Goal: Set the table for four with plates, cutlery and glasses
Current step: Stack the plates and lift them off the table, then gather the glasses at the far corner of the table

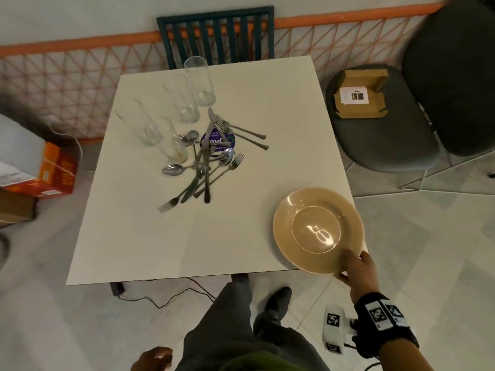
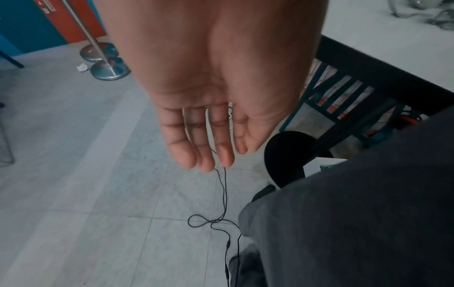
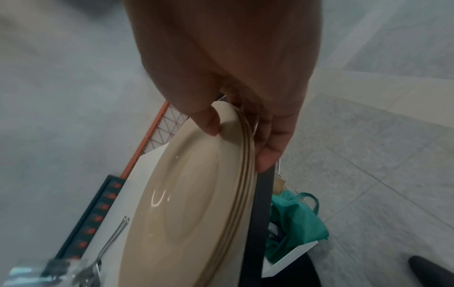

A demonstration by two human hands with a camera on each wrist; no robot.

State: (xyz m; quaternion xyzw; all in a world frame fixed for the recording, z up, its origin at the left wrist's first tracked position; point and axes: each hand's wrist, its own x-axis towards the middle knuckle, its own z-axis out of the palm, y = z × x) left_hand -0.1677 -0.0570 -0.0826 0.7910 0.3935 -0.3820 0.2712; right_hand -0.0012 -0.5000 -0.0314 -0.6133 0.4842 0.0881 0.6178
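Observation:
A stack of tan plates [image 1: 316,231] sits over the near right corner of the white table [image 1: 160,242]. My right hand [image 1: 353,269] grips the stack's near rim, thumb on top and fingers underneath; the right wrist view shows several stacked rims [image 3: 243,174] in that pinch. A loose pile of forks, knives and spoons [image 1: 206,159] lies mid-table. Several tall clear glasses [image 1: 171,113] stand behind it at the far left. My left hand [image 2: 209,136] hangs beside my leg above the floor, fingers straight, holding nothing.
A dark slatted chair [image 1: 217,36] stands at the table's far side. A grey chair [image 1: 380,124] carrying a cardboard box [image 1: 360,95] is on the right. An orange box [image 1: 53,172] sits on the floor to the left. Cables [image 1: 166,298] trail under the table's near edge.

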